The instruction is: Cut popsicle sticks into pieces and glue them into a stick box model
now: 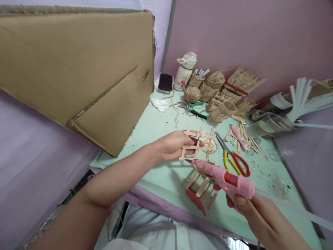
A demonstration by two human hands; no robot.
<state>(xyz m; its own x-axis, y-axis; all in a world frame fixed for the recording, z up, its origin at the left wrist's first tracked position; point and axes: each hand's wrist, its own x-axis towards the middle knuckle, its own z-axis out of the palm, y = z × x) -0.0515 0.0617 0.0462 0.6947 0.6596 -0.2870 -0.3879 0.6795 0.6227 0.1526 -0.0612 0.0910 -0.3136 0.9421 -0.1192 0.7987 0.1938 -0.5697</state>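
My left hand (177,144) holds a small lattice of wooden craft sticks (197,147) above the table, its fingers behind the crossed sticks. In my right hand (249,206) is a pink hot glue gun (213,171) with an orange window and a lit red light; a long clear glue stick (293,210) runs out of its back end. The gun's nozzle comes close to the lattice's lower edge; whether they touch I cannot tell. Below the gun stands a small craft-stick structure (204,185) with a red side, partly hidden by the gun.
Red-and-yellow-handled scissors (235,163) lie right of the lattice, near loose sticks and a pink pen (238,137). Behind are green-handled pliers (195,110), a twine ball (192,94), a white bottle (184,73) and a phone (165,82). A large cardboard panel (104,62) stands at left.
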